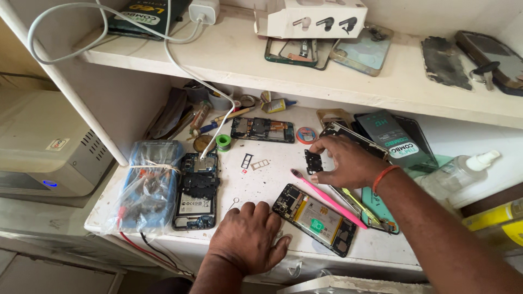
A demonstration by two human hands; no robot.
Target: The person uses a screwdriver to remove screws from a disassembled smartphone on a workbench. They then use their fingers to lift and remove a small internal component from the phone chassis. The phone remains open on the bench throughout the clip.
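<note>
Cramped little repair nook with white shelves, and the lower one doubles as my table (261,179), so everything sits within arm's reach. My right hand (348,163) is pinching a small black phone part (313,161) between thumb and fingertips, held just off the surface so I can get a look at it; looks like a cover plate or small board, can't tell exactly. My left hand (248,237) is open and empty, palm down, fingers spread flat on the front edge of the table, basically bracing me. Just beside it, toward the right, lies an opened phone (315,219) with the back off and the battery showing, angled across the table. A pink toothbrush (328,197) lies along its upper side, touching or nearly so, handy for brushing dust off. Another stripped phone (197,190) sits on the left with a white cable (215,133) running into its top end. Next to that is a multimeter (150,185) wrapped in a plastic bag, probably to keep grime off. A SIM tray (247,160) sits loose in the middle.
</note>
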